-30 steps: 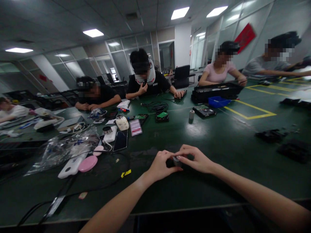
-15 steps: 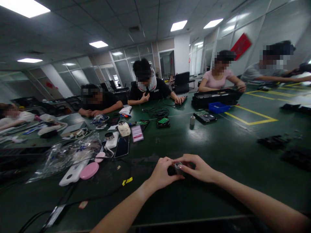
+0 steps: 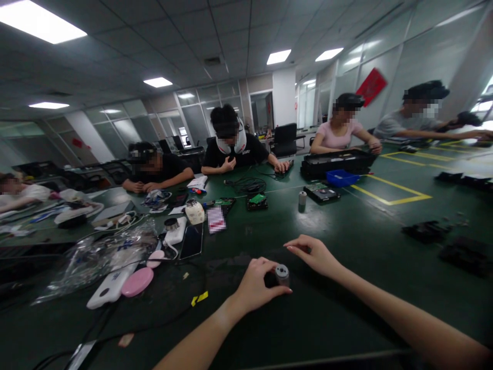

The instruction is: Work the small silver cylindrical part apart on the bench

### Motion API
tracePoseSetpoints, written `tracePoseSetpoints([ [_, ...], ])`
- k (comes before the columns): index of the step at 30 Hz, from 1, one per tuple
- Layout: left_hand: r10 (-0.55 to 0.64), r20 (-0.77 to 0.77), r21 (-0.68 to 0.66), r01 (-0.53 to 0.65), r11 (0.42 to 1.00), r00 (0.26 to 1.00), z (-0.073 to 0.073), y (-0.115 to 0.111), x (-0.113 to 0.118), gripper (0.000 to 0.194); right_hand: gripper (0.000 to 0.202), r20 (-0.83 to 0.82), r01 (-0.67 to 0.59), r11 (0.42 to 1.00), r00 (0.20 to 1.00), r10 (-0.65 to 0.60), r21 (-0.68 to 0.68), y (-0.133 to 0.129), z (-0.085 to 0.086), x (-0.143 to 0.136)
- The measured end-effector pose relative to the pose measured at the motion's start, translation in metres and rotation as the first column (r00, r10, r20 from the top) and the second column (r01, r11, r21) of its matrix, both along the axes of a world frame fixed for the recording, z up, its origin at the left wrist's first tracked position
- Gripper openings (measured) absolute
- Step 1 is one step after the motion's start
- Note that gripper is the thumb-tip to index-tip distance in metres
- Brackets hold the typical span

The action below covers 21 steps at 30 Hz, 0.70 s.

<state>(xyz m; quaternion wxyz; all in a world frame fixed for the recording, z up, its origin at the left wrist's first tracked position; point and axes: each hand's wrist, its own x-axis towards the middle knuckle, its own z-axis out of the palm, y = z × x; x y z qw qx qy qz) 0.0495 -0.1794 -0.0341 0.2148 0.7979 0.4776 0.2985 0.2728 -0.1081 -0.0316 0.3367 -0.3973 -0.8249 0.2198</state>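
A small grey metal cylinder that looks like an electric motor stands upright on the green table, its round end with a dark centre hole facing up. My left hand curves around its left side, index finger near the top and thumb in front. Just beyond and to the right, my right hand hovers apart from the motor. Its thumb and index finger are pinched together; anything between them is too small to make out. A second similar cylinder stands farther back.
Left of my hands are a pink round case, a white power bank, a phone, clear plastic bags and cables. A hard drive and blue tray lie behind. Black parts are at right. Several people sit opposite.
My right hand has lifted off the motor's top and moved up and right, uncovering its end. My left hand stays around the motor. The view has shifted slightly.
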Motion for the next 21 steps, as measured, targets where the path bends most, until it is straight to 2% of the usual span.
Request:
tracePoseSetpoints([
  [3, 0.01, -0.011, -0.005, -0.01, 1.0, 1.0, 0.001, 0.0, 0.0, 0.047, 0.024, 0.112, -0.015, 1.0, 0.994, 0.016, -0.008, 0.014, -0.008, 0.008],
  [11, 0.017, -0.022, 0.014, -0.017, 1.0, 1.0, -0.002, 0.001, 0.001, 0.047, 0.026, 0.17, 0.025, 0.999, 0.985, -0.02, -0.03, 0.021, -0.016, 0.01],
  [16, 0.012, -0.026, -0.008, -0.012, 1.0, 1.0, 0.001, 0.0, 0.0, 0.047, 0.02, 0.096, 0.044, 0.998, 0.995, -0.039, -0.046, 0.017, -0.014, 0.004],
  [21, 0.016, -0.025, -0.009, -0.017, 1.0, 1.0, 0.001, -0.001, 0.001, 0.047, 0.023, -0.054, -0.047, 0.997, 0.998, 0.044, -0.065, -0.008, 0.0, -0.012],
])
